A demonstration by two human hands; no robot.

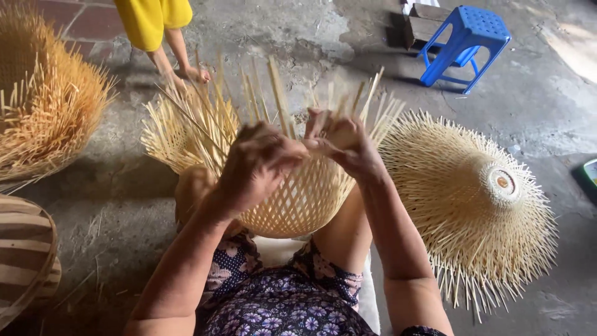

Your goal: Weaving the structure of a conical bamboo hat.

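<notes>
Left hand [258,163]: curled over the near rim of the half-woven pale bamboo basket [298,199], fingers [283,152] bent tight and pinching the loose strips at the weave's upper edge.
Right hand [348,144]: just beside the left, almost touching it, fingers closed round the same upper edge; which strip they grip is hidden behind the knuckles.
Half-woven pale bamboo basket: rests between the person's bare knees, rounded latticed body toward the camera, the open end tilted away.
Loose upright bamboo strips [277,93]: stand out of the basket's rim in a fan, some straight, some leaning left and right.
Finished cone-shaped bamboo piece with a fringed edge [472,199]: lies on the concrete floor [535,106] just right of the right forearm, its small round cap pointing right.
Darker golden bamboo piece [43,106]: on the floor at far left, well apart from the hands.
Striped woven basket [25,261]: at the lower left edge, partly cut off.
Blue plastic stool [466,43]: far right, beyond the work.
Another person's bare feet [183,74]: on the floor behind the strips, under a yellow garment [152,18].
</notes>
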